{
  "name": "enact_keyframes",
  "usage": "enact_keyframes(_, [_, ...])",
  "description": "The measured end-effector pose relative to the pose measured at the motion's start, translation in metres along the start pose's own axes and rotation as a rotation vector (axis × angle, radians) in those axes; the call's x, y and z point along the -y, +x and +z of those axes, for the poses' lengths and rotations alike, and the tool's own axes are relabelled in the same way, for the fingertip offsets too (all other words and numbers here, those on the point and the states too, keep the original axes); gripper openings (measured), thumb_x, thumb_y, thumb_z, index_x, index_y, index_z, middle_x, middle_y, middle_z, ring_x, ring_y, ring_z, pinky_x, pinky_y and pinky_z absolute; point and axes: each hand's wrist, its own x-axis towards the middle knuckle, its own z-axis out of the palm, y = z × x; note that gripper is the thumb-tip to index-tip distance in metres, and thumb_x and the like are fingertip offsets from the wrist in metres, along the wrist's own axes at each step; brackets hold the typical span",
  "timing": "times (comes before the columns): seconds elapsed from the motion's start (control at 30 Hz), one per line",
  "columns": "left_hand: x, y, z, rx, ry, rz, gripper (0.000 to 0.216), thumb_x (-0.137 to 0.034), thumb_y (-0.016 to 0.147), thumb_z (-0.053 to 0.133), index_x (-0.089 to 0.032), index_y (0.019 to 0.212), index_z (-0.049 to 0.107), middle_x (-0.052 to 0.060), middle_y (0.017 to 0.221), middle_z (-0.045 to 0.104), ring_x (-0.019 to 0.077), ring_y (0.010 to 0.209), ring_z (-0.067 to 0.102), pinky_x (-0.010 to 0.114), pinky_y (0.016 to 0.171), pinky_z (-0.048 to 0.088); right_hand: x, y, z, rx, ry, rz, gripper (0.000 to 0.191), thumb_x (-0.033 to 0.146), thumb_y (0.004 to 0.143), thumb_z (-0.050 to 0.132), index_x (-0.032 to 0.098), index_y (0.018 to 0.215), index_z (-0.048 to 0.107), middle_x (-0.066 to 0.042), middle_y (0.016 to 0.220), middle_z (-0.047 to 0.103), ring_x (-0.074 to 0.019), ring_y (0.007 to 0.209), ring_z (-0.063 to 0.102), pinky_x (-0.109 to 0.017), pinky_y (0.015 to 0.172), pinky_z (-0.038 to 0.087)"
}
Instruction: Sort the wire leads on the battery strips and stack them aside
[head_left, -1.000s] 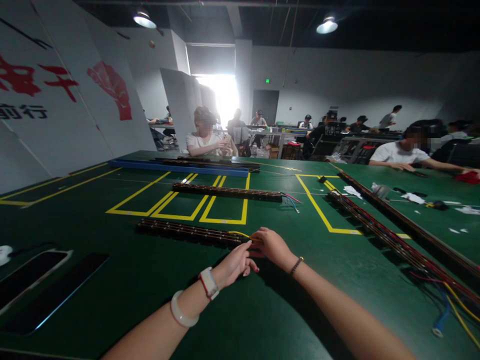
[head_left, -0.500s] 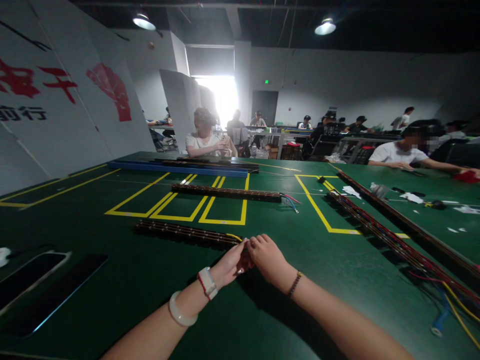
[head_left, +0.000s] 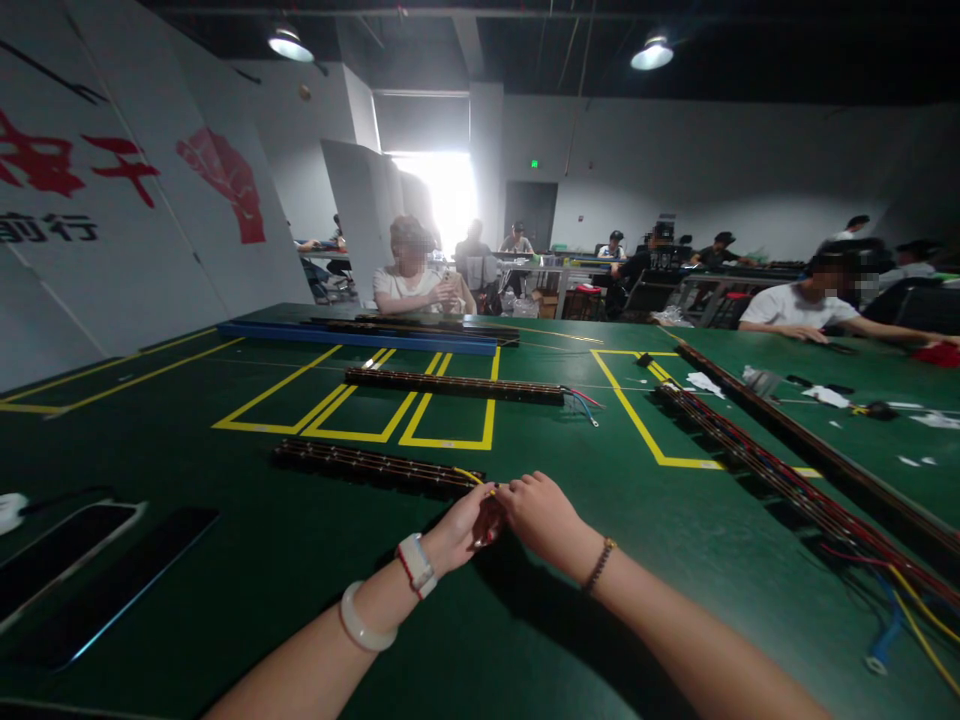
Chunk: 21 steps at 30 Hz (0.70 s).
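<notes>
My left hand (head_left: 459,528) and my right hand (head_left: 541,515) meet over the front middle of the green table, fingertips pressed together. A yellow wire (head_left: 469,475) runs from the right end of a long dark strip (head_left: 367,464) to the closed fingers of my left hand. Between the palms shows a dark reddish patch, too shaded to name. My right hand is pinched at the same spot; whatever its fingers grip is hidden.
Beyond lies another dark strip (head_left: 457,385) with red and blue leads. On the right is a wired strip assembly (head_left: 757,465). A phone (head_left: 135,580) lies at left. Yellow tape (head_left: 652,435) marks the green table (head_left: 630,600). Co-workers (head_left: 411,275) sit across and at right.
Both hands stay at the strip's end. My right hand has rotated slightly and the fingers have parted a little, showing more of the dark reddish patch. The strips have not moved.
</notes>
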Motion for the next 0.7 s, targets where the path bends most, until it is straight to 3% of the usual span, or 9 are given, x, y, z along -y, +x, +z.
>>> enact_keyframes(0.13, [-0.002, -0.003, 0.001, 0.015, 0.024, -0.024, 0.034, -0.037, 0.093, 0.042, -0.017, 0.066, 0.046, -0.006, 0.045, 0.046, 0.0036, 0.033, 0.040, 0.015, 0.033, 0.016, 0.000, 0.000, 0.001, 0.009, 0.011, -0.011, 0.026, 0.010, 0.084, 0.052, 0.013, 0.109, 0.059, -0.010, 0.093, 0.068, -0.0205, 0.082, 0.062, -0.031, 0.072, 0.040])
enact_keyframes(0.3, [-0.004, -0.006, 0.004, 0.025, -0.004, -0.010, 0.027, -0.042, 0.091, 0.046, -0.017, 0.082, 0.052, -0.003, 0.062, 0.058, 0.0035, 0.040, 0.048, 0.014, 0.033, 0.015, -0.006, 0.000, -0.013, -0.048, -0.001, 0.032, 0.022, 0.014, 0.087, 0.053, 0.017, 0.107, 0.063, -0.011, 0.094, 0.065, -0.0223, 0.086, 0.059, -0.033, 0.074, 0.039])
enact_keyframes(0.4, [-0.001, -0.003, 0.001, 0.100, 0.041, 0.039, 0.028, -0.041, 0.092, 0.044, -0.016, 0.088, 0.055, -0.001, 0.069, 0.060, 0.0022, 0.039, 0.044, 0.015, 0.034, 0.013, -0.017, 0.001, -0.016, -0.095, -0.010, 0.068, 0.024, 0.021, 0.089, 0.054, 0.019, 0.110, 0.063, -0.012, 0.097, 0.062, -0.0228, 0.088, 0.056, -0.033, 0.076, 0.038])
enact_keyframes(0.53, [0.002, 0.000, -0.004, 0.217, 0.152, 0.107, 0.021, -0.032, 0.090, 0.049, -0.012, 0.091, 0.057, 0.001, 0.072, 0.060, -0.0005, 0.035, 0.034, 0.016, 0.035, 0.013, -0.037, 0.007, 0.001, -0.111, 0.003, 0.084, 0.029, 0.018, 0.088, 0.054, 0.023, 0.115, 0.063, -0.010, 0.098, 0.060, -0.0208, 0.089, 0.055, -0.030, 0.077, 0.038])
enact_keyframes(0.7, [0.000, -0.004, -0.002, 0.196, 0.173, 0.082, 0.020, -0.029, 0.094, 0.040, -0.013, 0.088, 0.051, 0.004, 0.077, 0.062, -0.0010, 0.034, 0.030, 0.016, 0.035, 0.013, -0.051, 0.012, 0.037, -0.080, 0.075, 0.031, 0.033, 0.017, 0.090, 0.053, 0.028, 0.120, 0.061, -0.006, 0.092, 0.059, -0.0179, 0.085, 0.055, -0.028, 0.076, 0.039])
